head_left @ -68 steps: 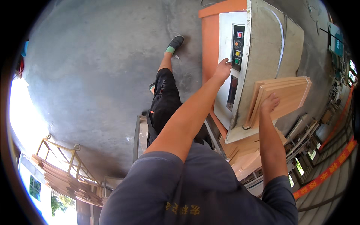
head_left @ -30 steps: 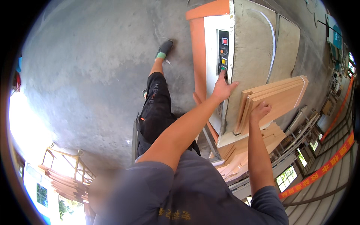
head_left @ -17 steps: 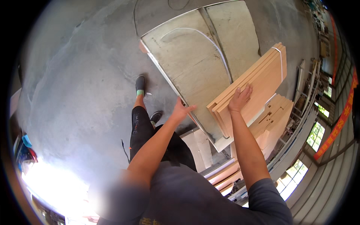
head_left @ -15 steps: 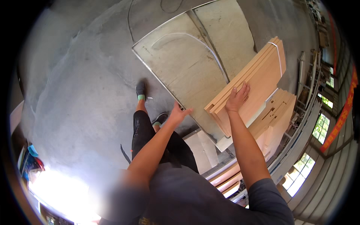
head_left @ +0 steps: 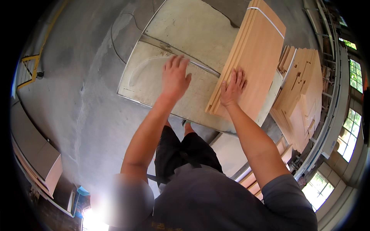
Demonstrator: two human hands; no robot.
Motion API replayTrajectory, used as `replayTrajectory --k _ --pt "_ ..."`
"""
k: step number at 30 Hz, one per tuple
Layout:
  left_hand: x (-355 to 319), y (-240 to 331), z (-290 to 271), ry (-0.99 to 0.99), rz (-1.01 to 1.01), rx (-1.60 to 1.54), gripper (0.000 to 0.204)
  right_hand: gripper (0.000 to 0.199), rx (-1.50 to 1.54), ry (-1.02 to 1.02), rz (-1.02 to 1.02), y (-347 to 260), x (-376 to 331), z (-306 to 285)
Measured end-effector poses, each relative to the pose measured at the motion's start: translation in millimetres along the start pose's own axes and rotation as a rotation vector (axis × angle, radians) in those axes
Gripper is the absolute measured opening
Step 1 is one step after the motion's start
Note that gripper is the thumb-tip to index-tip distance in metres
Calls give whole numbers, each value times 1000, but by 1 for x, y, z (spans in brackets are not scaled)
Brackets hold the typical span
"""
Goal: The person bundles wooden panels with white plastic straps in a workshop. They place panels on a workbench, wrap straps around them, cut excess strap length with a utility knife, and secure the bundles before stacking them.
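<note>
My right hand [head_left: 233, 89] lies with its fingers spread on the broad face of a stack of light wooden boards [head_left: 257, 52]. A white strap [head_left: 266, 17] runs round the stack near its far end. My left hand [head_left: 176, 78] is over the worn, pale tabletop [head_left: 192, 29], fingers stretched out and thumb apart, slightly smeared by motion. Close to its fingertips a loose white strap [head_left: 205, 67] runs along the tabletop toward the boards. Whether the left fingers touch that strap, I cannot tell. The boards rest on the right part of the table.
Right of the table stands another pile of notched wooden pieces [head_left: 298, 82]. Long rails and racks [head_left: 327, 104] line the right side. A thin cable [head_left: 112, 42] lies on the grey floor at the far left of the table. Panels [head_left: 32, 142] are stacked at the left.
My left hand has gone from the table's near edge out over the tabletop, close to the loose strap. The right hand stays on the boards. The whole view has shifted and turned.
</note>
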State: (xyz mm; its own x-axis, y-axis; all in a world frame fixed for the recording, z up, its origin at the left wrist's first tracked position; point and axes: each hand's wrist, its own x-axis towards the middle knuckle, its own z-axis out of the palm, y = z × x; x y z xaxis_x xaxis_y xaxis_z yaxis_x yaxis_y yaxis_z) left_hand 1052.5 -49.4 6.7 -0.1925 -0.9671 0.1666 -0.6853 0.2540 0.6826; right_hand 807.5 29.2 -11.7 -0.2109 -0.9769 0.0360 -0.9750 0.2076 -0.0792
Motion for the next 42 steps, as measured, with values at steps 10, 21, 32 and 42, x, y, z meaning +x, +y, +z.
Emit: replayTrajectory --k 10,21,32,42 --pt "81 -60 10 -521 146 115 16 66 53 -17 13 1 0 -4" --pt "76 20 -58 -603 -122 -321 33 67 -10 -83 -120 3 -2 -3" --pt "-60 195 19 -659 69 -466 24 34 72 -42 -58 -5 -11 -18" --pt "-283 37 84 621 -1222 -884 36 36 511 -56 -61 64 45 28"
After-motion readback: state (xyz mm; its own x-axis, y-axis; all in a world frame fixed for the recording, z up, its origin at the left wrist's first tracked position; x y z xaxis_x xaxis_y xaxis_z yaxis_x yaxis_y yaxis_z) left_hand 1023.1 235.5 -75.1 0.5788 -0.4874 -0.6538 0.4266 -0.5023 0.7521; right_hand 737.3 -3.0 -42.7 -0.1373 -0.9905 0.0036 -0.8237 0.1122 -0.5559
